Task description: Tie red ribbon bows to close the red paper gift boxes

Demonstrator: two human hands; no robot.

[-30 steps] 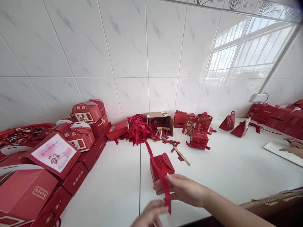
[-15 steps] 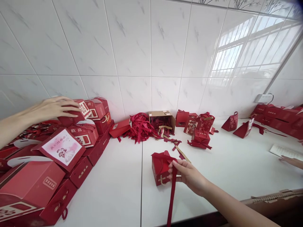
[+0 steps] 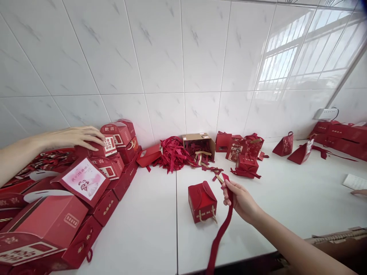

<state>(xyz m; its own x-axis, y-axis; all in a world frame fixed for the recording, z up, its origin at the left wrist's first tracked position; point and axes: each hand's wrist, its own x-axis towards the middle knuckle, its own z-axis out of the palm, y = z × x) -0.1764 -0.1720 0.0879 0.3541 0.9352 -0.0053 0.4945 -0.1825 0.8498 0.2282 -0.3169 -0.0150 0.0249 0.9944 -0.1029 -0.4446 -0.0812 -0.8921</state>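
Our right hand (image 3: 239, 198)'s pinching the red ribbon (image 3: 219, 232), which trails clear of the red box (image 3: 202, 202) to its left on the table (image 3: 149, 229). Left hand's off-cam, can't tell. Box folding looks done imo; ribbon's not on it, tying's prob tbd.

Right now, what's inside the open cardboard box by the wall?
Dark red pieces lie in the cardboard box, with gold strips at its mouth; anything beneath them is covered.

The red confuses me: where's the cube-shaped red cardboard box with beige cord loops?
In the head view, the box stands on the white table just right of its dark seam, left of the right hand holding a red fabric ribbon.
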